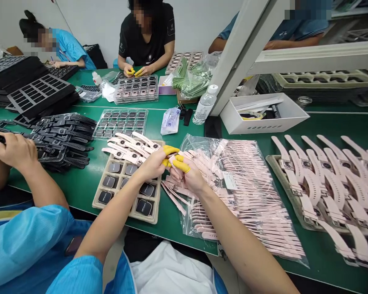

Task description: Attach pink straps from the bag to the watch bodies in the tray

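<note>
My left hand [160, 160] and my right hand [184, 168], both with yellow finger covers, meet at the table's centre. Their fingers are closed around a pink watch strap [175, 166]; its far end and any watch case are hard to make out. Below my left forearm lies a beige tray [157, 206] of square dark watch faces [145, 206], with pink-strapped watches [135, 147] across its back edge. Loose pink straps [174, 195] lie just under my hands. To the right, a clear bag [257, 183] is full of pink straps.
A tray of pink watches [328, 175] stands right. Behind are a white box [263, 116], a bottle [206, 104] and a clear tray [121, 122]. Black straps [63, 136] and a co-worker's hand [16, 151] are left. A white frame post [237, 53] rises from the table.
</note>
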A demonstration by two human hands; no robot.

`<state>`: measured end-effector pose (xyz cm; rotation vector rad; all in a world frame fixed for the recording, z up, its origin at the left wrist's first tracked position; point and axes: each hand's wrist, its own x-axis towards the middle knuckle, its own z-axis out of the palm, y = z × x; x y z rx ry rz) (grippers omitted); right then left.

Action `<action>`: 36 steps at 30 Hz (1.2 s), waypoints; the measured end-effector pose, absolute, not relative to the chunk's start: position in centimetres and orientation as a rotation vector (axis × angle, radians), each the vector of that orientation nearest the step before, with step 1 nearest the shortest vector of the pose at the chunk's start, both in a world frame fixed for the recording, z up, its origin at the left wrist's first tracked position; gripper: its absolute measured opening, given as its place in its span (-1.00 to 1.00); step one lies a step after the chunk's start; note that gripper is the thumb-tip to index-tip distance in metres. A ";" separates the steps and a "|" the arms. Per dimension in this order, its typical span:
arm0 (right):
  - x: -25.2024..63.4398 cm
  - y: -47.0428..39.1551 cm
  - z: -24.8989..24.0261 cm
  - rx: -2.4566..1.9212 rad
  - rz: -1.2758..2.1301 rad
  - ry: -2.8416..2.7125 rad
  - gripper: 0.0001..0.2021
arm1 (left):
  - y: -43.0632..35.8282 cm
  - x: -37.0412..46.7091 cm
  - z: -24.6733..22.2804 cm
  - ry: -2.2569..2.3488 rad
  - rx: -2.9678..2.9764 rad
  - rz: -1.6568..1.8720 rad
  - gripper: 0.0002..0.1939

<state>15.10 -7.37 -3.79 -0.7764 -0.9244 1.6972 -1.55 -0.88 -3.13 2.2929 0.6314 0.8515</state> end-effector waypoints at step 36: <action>15.3 -7.3 -4.0 -0.849 1.702 -0.763 -0.59 | -1.7 -1.9 -2.6 0.818 2.203 0.712 -0.62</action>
